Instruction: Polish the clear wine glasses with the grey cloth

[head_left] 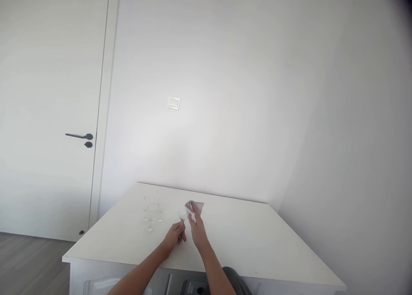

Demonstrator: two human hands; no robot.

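A white wall (244, 93) stood behind the worktop (247, 239), and a white door (48, 71) was to the left of it. The worktop was white too. Over its middle, the right hand (195, 220) held a pale cloth (199, 206) with its fingers a bit apart. The left hand (175, 233) was there as well, its fingers curled around the low part of a glass (182, 217). On the left side of the worktop was more clear glassware (150, 217), too see-through to count. High above the worktop was a switch (174, 103).
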